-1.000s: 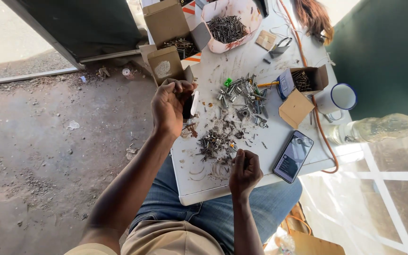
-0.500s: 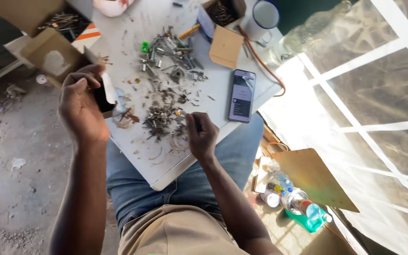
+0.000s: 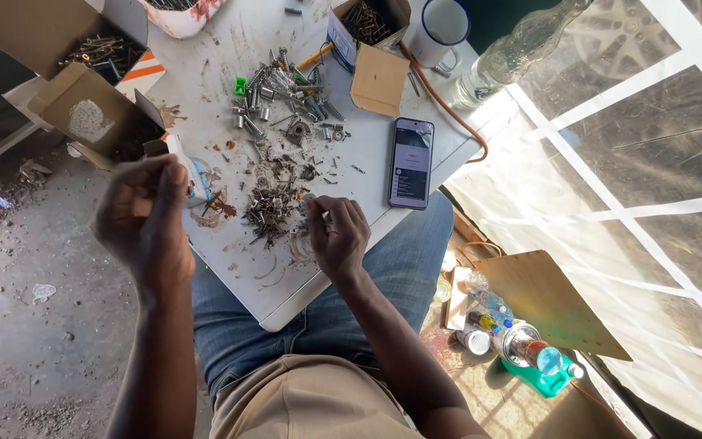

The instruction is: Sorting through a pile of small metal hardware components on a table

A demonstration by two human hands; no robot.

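Seated at a white board (image 3: 302,293), the right hand (image 3: 336,236) pinches at a screw pile (image 3: 271,213) just left of its fingertips, while the raised left hand (image 3: 144,219), fingers curled together, hovers farther left.

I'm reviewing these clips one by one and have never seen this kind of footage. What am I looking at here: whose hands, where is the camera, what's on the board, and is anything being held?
There is no machine. A person wears a camera on the head, so this single view looks down at their own arms and jeans.

A white board rests on their lap. On it lie a pile of screws, a heap of mixed bolts and fittings, a phone, a white mug and open cardboard boxes holding more hardware.

The left hand is raised beside the board, fingers pinched together; what it holds, if anything, is too small to tell. The right hand rests at the screw pile, picking at it.
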